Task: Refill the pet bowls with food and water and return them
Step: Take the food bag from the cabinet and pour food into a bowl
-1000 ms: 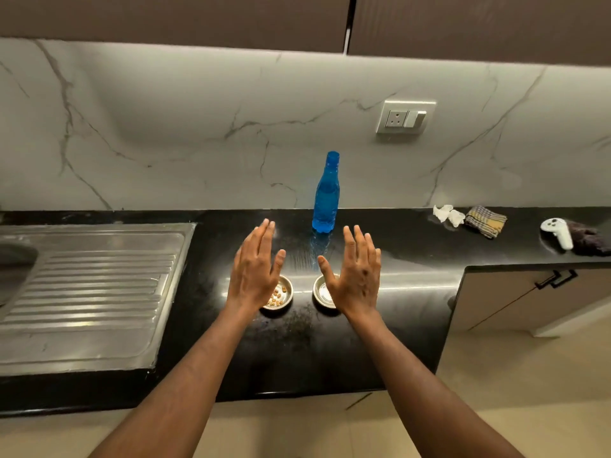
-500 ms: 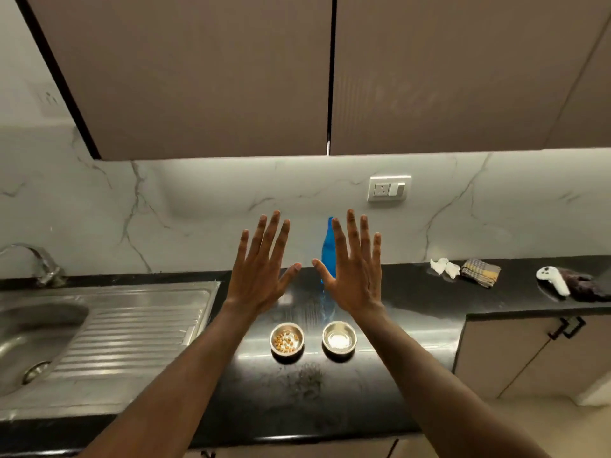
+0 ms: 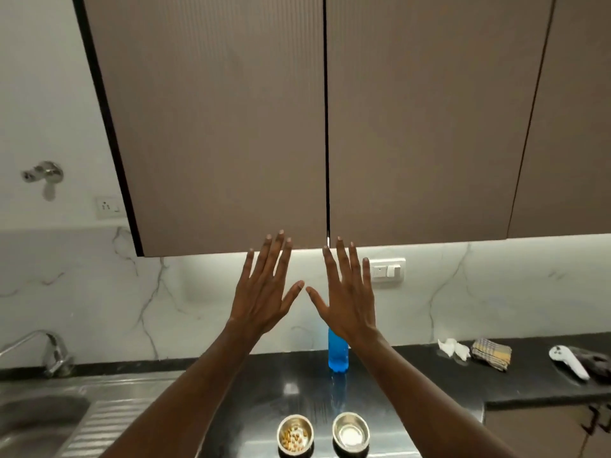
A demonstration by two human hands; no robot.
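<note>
Both hands are held up with fingers spread straight, nothing grasped: the left hand (image 3: 264,289) and the right hand (image 3: 347,292) are raised side by side before the cabinet doors (image 3: 231,127). On the black table (image 3: 413,375) below, two steel bowls are set just beside each other, the food bowl (image 3: 295,435) left of the water bowl (image 3: 350,433); a blue bottle (image 3: 338,355) is stood upright behind them

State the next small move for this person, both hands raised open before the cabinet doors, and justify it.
Probably lower the right hand to grip the blue bottle. Both hands are empty, the left bowl holds kibble, and whether the right bowl has water is unclear.
</note>
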